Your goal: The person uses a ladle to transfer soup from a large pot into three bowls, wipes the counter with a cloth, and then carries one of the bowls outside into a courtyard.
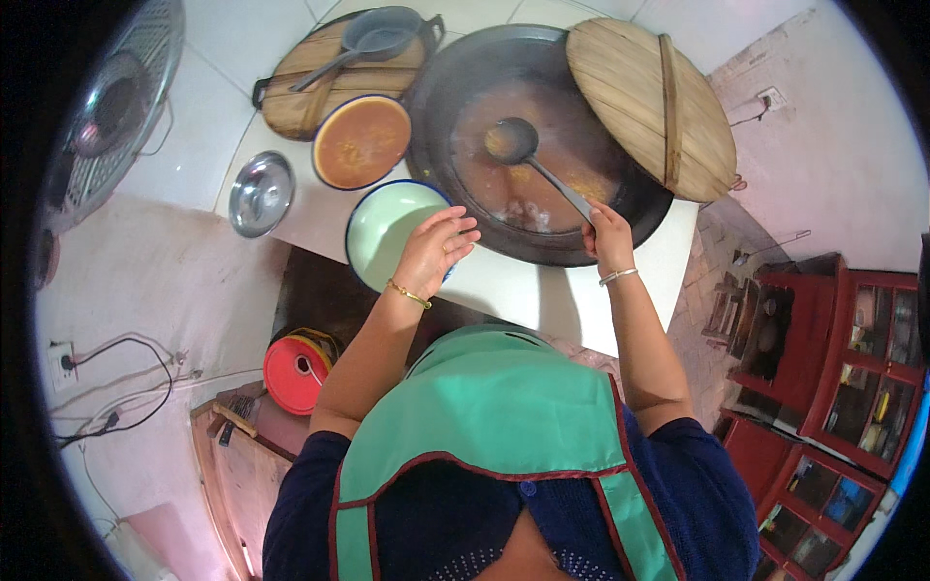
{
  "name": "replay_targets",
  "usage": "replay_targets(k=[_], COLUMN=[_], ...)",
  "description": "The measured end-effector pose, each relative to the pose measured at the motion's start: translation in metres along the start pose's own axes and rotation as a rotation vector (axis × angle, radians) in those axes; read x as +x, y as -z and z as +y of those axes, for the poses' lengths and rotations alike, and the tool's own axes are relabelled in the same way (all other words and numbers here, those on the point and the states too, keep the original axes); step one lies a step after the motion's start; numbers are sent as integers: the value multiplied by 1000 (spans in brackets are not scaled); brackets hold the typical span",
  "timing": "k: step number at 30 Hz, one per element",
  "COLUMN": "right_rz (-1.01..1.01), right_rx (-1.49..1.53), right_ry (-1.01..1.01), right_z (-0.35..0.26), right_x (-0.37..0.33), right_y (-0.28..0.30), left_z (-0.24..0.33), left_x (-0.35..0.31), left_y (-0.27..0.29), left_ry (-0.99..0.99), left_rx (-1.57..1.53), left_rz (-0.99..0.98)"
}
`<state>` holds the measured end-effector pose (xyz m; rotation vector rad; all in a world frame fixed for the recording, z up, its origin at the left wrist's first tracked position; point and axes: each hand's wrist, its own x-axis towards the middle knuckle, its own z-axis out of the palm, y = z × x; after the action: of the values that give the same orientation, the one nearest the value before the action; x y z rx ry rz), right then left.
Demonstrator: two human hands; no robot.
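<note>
Fingers of the right hand (608, 237) grasp the ladle (542, 170) across the wok (436, 140). Left of the wok, the left hand (434, 252), fingers released, overlaps the basin (386, 225).

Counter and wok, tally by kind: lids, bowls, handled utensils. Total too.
Lids: left round wooden lid, right round wooden lid: 2
Bowls: brown-filled round bowl, pale green bowl, shiny metal bowl: 3
Handled utensils: dark metal ladle, grey round pan: 2
Total: 7

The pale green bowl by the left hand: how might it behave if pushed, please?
The pale green bowl is probably light, since no contents show inside. Sitting at the counter's near edge, it might tip if pushed that way.
</note>
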<state>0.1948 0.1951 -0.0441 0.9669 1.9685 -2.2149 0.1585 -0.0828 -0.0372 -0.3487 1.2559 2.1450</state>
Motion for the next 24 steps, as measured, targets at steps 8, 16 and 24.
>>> replay_targets(k=[8,16,24], right_rz=[264,144,81], right_rx=[-816,-534,109], right_ry=[324,104,-187], right_z=[34,53,43], right_x=[22,30,-16], right_y=[109,126,120], left_z=[-46,-61,-53], left_x=[57,65,35], left_y=[-55,-77,-63], left_ry=[130,171,116], left_rx=[45,89,77], left_rz=[-37,-34,-36])
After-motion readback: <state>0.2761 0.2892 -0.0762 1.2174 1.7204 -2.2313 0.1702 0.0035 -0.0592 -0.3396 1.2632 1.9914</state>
